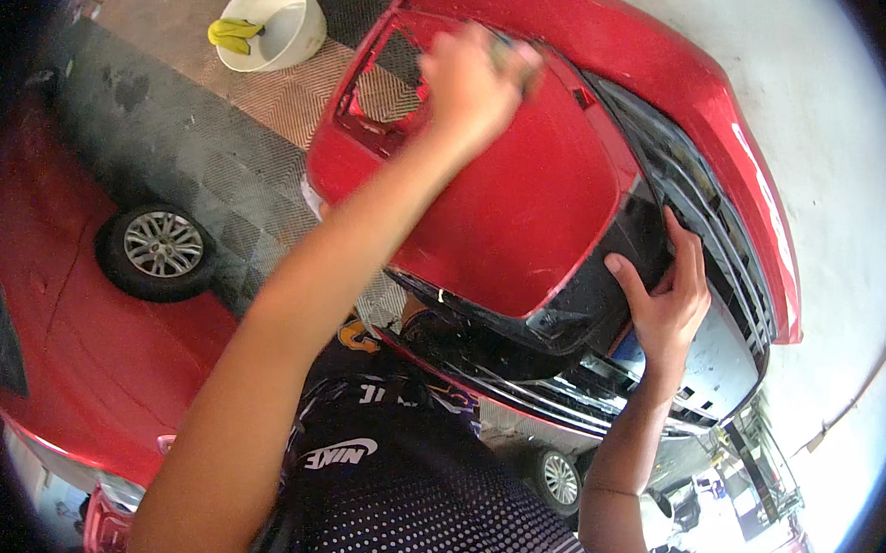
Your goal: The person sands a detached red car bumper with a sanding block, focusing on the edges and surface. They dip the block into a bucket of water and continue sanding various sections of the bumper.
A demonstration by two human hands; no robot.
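Note:
A red car bumper (527,211) with black trim lies tilted in front of me. My left hand (473,83) is over the far end of its red face, beside a cut-out opening, smeared by motion. Its fingers are closed round a small greenish and pale thing (514,62), too blurred to name. My right hand (671,293) grips the black trim (599,270) at the bumper's right side. Its thumb lies on top and its fingers curl over the edge by the grille slats (739,262).
A white bucket (301,29) with a yellow glove or cloth (235,35) on its rim stands at the far left. A wheel (164,244) lies on the tiled floor (223,180) beside a red car panel (81,308). Another wheel (560,478) shows below the bumper.

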